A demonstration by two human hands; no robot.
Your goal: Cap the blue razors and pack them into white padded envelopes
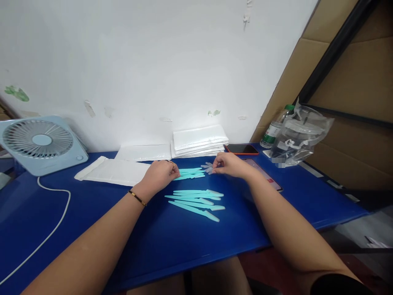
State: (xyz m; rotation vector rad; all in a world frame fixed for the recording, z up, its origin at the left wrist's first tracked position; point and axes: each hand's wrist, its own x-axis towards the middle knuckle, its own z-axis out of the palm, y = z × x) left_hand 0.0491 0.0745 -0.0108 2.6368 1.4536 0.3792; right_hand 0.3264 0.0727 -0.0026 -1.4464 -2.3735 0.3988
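On the blue table [184, 241], nearer than both hands and between them, lies a loose fan of turquoise razors [196, 200], handles toward the left hand's side. Just beyond, the left hand [161, 174], a dark bracelet [137, 198] at its wrist, has thumb and fingers pinched on the handle ends of a second turquoise bunch [190, 173]. The right hand [229, 164] faces it with thumb and forefinger together at the small clear caps [207, 167], which lie just off the bunch's far ends; it seems to grip one cap, though the fingertips are too small to be sure.

Right of the right hand, partly behind its forearm, lies a phone [270, 178]. Left of the left hand rests a white envelope [115, 171]. Beyond both hands stand stacked white packets [199, 139]; beyond the right hand, an orange-edged phone [242, 149] and, farther right, a green-capped bottle [272, 133] beside a bagged cup [299, 137]. A pale blue fan [41, 140] leans well left of the left hand.
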